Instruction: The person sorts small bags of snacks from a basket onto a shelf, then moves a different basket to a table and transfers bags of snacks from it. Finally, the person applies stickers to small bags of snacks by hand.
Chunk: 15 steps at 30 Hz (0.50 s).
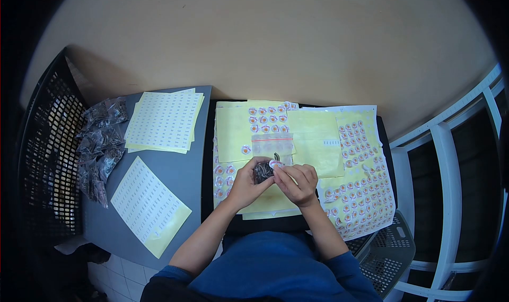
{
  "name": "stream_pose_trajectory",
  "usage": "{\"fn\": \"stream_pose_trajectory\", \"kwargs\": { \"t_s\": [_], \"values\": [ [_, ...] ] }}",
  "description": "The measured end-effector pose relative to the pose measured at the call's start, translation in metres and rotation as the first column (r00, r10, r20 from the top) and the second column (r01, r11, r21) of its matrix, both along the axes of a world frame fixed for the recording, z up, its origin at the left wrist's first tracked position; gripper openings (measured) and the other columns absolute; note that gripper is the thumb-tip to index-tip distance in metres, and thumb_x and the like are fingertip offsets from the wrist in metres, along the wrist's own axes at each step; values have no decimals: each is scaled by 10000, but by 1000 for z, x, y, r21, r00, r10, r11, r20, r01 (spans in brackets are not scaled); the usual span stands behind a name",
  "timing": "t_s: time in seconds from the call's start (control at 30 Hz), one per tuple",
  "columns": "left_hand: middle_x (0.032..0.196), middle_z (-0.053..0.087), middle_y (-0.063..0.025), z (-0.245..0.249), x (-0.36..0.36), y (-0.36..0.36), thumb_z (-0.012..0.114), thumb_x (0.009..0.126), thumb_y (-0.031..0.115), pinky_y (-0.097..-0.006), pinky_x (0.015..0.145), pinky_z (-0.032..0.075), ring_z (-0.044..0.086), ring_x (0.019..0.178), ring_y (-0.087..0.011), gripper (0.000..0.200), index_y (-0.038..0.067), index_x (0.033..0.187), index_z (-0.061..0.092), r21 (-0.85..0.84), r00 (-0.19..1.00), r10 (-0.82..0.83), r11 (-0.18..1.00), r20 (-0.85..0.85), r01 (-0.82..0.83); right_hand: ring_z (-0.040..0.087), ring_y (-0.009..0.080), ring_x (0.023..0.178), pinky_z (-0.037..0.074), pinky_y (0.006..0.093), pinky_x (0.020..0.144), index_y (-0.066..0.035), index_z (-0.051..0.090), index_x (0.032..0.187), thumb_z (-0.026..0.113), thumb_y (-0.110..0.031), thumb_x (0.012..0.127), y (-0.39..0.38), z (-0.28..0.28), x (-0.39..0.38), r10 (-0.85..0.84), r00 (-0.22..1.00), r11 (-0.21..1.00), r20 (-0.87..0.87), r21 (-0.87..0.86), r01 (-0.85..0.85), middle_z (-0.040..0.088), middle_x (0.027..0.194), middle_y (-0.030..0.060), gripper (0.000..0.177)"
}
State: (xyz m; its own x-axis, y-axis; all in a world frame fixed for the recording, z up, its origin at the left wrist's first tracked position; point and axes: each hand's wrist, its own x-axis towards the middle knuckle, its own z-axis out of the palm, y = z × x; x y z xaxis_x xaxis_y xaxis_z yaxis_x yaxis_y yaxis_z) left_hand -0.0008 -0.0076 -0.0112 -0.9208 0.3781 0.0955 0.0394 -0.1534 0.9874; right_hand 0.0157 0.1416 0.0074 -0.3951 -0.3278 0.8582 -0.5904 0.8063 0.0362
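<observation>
My left hand (245,185) is closed around a small clear plastic bag (262,172) full of dark, thin pieces. Between the thumb and fingers of my right hand (301,184) is a round white sticker (275,163) with a coloured print, right against the bag's face. Just beyond both hands, a flat clear zip bag (272,143) with a red stripe lies on the yellow backing sheets. Rows of round stickers with orange centres (268,120) sit on a sheet behind it.
More round-sticker sheets (366,196) spread to the right. On the grey table (193,196) at left lie sheets of small printed labels (161,120) and a pile of filled bags (101,143), beside a black basket (53,153). A grey basket (389,254) stands low at right, near white metal bars (445,196).
</observation>
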Motion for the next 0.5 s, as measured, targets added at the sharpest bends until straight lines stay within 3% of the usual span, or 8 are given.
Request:
{"fn": "stream_pose_trajectory", "kwargs": {
  "t_s": [0.5],
  "values": [
    [900,567,-71,-5,-1,1,630,725,73,-228,704,438,535,810,-87,355,1,1028,458,-8,1000,10,1000,-15,-10,504,134,676,382,269,599,-96,640,802,682,-84,580,0,6,-5,-2,1000,1000,-2,18,2,545,784,-18,227]
  ]
}}
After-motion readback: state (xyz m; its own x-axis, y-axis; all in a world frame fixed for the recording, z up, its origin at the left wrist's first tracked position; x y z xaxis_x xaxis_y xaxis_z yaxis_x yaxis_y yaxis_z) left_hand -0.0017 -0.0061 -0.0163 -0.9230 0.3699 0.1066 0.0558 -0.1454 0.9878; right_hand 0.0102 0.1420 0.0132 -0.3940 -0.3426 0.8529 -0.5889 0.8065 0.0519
